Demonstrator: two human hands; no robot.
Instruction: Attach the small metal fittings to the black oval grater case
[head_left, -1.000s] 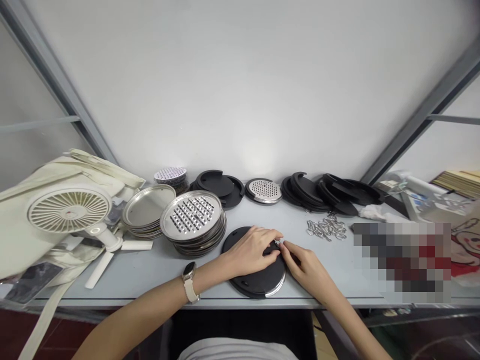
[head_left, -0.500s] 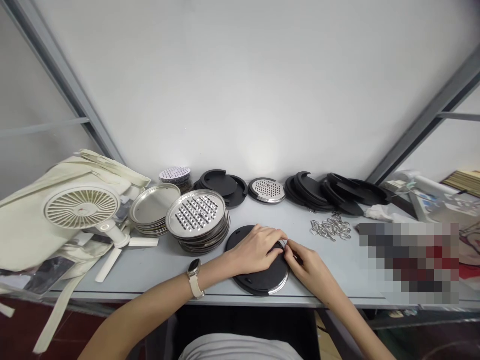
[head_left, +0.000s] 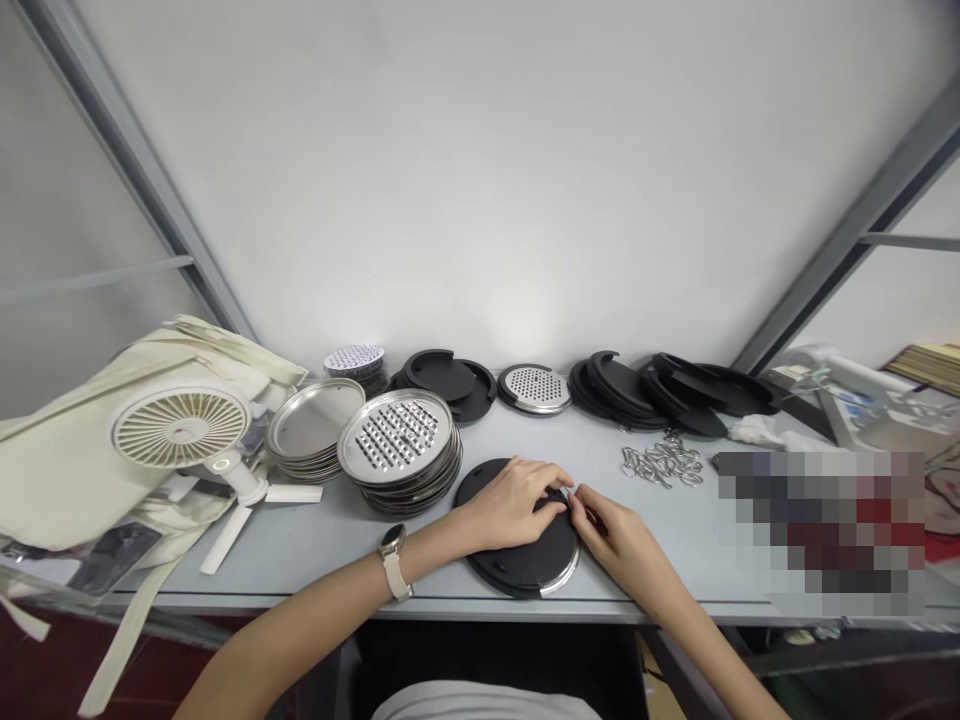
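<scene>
while i steer from afar, the steel graters [head_left: 396,450] sit stacked off to the left. my left hand [head_left: 510,505] lies open, pressing the black disc [head_left: 517,565] down at its middle; a firm, flat press suits here, so the disc cannot slide. my right hand [head_left: 619,545] pinches a small metal clip [head_left: 564,492], partly hidden, over the disc's right side; loose clips [head_left: 661,465] lie further right.

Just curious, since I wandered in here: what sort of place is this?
Probably a small assembly workspace: stacks of perforated steel plates, black round discs and a pile of metal rings lie along a grey bench.
</scene>
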